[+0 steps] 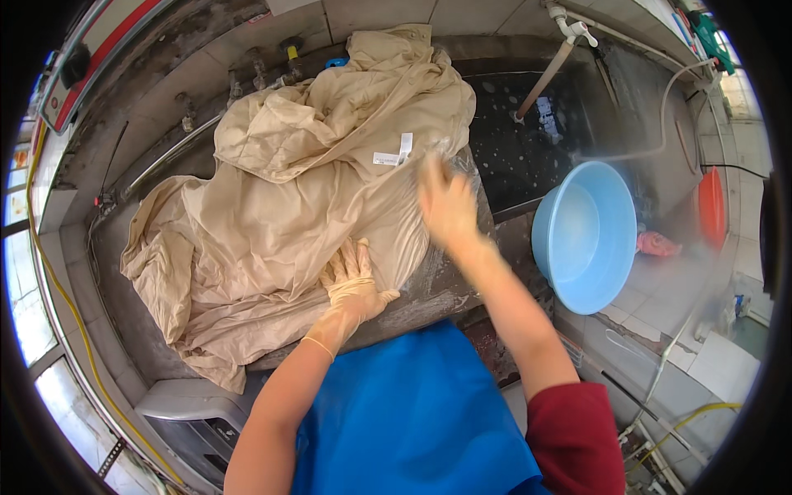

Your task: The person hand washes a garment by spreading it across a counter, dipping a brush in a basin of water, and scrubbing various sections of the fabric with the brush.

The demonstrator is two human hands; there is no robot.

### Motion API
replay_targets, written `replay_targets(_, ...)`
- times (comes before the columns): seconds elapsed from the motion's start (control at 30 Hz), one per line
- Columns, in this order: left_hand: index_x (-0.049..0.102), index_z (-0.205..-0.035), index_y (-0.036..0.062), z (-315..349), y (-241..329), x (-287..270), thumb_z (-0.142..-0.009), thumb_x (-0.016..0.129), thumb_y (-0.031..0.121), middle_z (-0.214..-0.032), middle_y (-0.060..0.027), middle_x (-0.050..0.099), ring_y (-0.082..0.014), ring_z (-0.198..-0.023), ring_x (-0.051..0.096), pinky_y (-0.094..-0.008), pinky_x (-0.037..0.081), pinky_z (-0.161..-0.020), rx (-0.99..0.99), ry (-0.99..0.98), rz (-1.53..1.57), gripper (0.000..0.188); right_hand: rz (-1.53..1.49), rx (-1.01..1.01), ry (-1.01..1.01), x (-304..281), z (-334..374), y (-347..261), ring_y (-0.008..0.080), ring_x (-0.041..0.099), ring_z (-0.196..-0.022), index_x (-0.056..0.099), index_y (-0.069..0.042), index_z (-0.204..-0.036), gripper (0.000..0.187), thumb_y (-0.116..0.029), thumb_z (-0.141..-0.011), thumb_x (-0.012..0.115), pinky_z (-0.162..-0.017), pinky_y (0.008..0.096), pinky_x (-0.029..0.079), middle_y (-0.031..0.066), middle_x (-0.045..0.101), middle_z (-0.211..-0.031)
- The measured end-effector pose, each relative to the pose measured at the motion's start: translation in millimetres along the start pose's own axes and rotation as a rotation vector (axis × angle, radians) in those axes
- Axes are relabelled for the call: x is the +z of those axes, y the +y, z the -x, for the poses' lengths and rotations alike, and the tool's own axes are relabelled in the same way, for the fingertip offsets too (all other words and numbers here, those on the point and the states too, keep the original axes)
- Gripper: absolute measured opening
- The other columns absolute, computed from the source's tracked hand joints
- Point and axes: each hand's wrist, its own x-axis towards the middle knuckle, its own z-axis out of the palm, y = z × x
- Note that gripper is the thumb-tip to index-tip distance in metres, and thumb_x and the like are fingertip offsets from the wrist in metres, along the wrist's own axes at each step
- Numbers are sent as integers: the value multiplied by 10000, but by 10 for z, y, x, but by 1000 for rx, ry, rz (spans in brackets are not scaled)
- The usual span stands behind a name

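Blue glossy apron [404, 412] nearest; gloved hands on beige cloth.
Crumpled, soft beige cloth [280, 206] lies under and beyond the left hand [353, 280], fingers spread flat; right hand [448, 202] blurred, fingers' state cannot be told; round blue plastic basin [586, 235] right of them.

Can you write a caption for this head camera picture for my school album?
Two gloved hands, left hand and right hand, press a beige cloth beside a blue basin.

right hand [447, 202]: blurred, fingers not distinct
desk [429, 293]: mostly hidden beneath beige cloth [289, 206]
cloth label [394, 153]: too small to read
orange tub [711, 206]: partly cut off by dark rim
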Motion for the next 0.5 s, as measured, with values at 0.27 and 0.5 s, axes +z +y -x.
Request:
replay_targets(0.27,-53,-1647,81,61,-79,71,-829,673,704,-1697,-236,-130,-490,-1544,-145,-702,-47,-1179,-60,9,-2,1259,-140,-179,-164,-232,1116,-615,454,567,-965,322,-167,-1600,717,-347,-972,617,-860,540,513,299,521,-1088)
replay_targets(0.5,57,-1647,82,107,31,11,-803,779,566,-1697,-237,-28,-514,-1538,-35,-690,73,-1193,-14,179,51,1212,-187,226,-97,-298,-882,183,483,584,-1092,348,-137,-1549,688,-369,-958,615,-933,540,497,348,574,-1161)
